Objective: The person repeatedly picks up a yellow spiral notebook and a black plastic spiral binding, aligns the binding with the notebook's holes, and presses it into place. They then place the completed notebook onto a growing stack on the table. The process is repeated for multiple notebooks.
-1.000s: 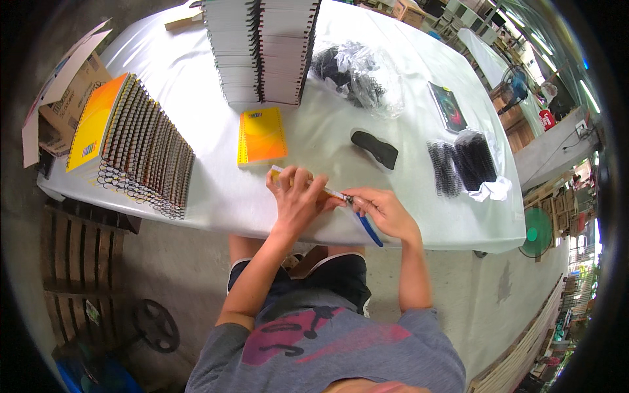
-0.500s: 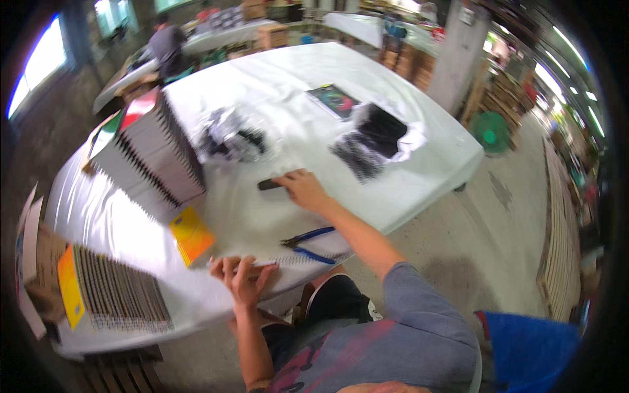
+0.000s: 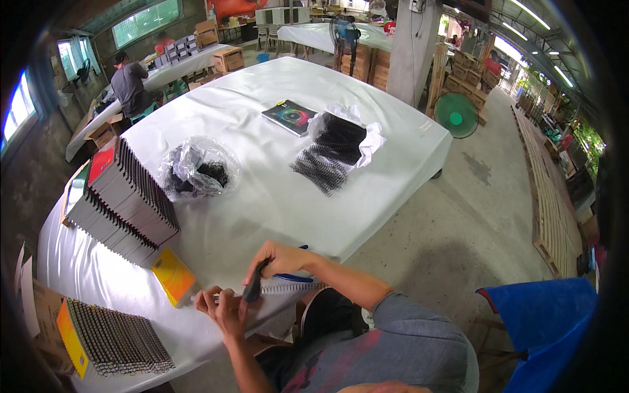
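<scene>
My right hand (image 3: 278, 257) is closed around a dark, elongated hand tool (image 3: 253, 285), whose wider end points down at my left fingers; its exact kind is unclear. My left hand (image 3: 224, 310) rests at the near table edge with fingers curled in. A thin light-grey spiral coil (image 3: 295, 288) runs rightward from beside those fingers, and its left end is hidden by the tool and hand. Blue-handled pliers (image 3: 293, 278) lie behind the coil, partly covered by my right hand and wrist. A yellow-orange notebook (image 3: 173, 277) lies left of my left hand.
Tall stacks of spiral-bound books (image 3: 131, 203) stand at left, with a row of bound notebooks (image 3: 121, 337) nearer. Farther back on the white-covered table (image 3: 262, 216) are a plastic bag of black coils (image 3: 196, 170), loose black coils (image 3: 321, 171) and a dark-covered book (image 3: 289, 118).
My right hand has lifted the dark tool from the table and brought it toward me, against my left fingers. It now partly covers the pliers. The view has also shifted.
</scene>
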Tool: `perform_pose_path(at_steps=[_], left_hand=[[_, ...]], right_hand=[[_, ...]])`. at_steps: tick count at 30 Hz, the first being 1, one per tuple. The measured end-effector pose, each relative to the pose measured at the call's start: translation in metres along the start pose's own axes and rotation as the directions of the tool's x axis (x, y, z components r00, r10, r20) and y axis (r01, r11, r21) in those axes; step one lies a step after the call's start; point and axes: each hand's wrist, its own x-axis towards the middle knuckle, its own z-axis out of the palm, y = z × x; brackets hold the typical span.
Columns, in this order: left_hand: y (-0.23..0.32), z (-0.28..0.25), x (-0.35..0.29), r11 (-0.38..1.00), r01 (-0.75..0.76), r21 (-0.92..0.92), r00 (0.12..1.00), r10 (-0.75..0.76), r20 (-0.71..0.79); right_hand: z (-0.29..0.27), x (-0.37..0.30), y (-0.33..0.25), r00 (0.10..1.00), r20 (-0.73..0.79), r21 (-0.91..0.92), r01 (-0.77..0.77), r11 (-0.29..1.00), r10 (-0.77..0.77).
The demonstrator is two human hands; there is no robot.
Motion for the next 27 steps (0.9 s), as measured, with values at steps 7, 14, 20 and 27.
perform_pose_path(at_steps=[7,14,20,27], left_hand=[[-0.001,0.000,0.002,1.000,0.017,-0.018,0.999,-0.017,-0.034],[-0.003,0.004,0.003,1.000,0.023,-0.021,0.998,-0.024,-0.054],[-0.007,0.007,0.005,0.999,-0.019,-0.028,0.997,0.017,-0.081],[-0.006,0.004,0.002,0.996,0.055,-0.063,0.998,-0.057,-0.030]], right_hand=[[0.002,0.008,-0.007,0.999,-0.029,-0.205,-0.021,0.979,0.015],[0.004,0.011,-0.005,0.994,-0.112,-0.272,-0.040,0.962,0.010],[0.011,0.011,-0.016,0.994,-0.105,-0.279,0.001,0.960,-0.032],[0.018,0.015,-0.020,0.994,-0.081,-0.307,0.048,0.950,-0.077]])
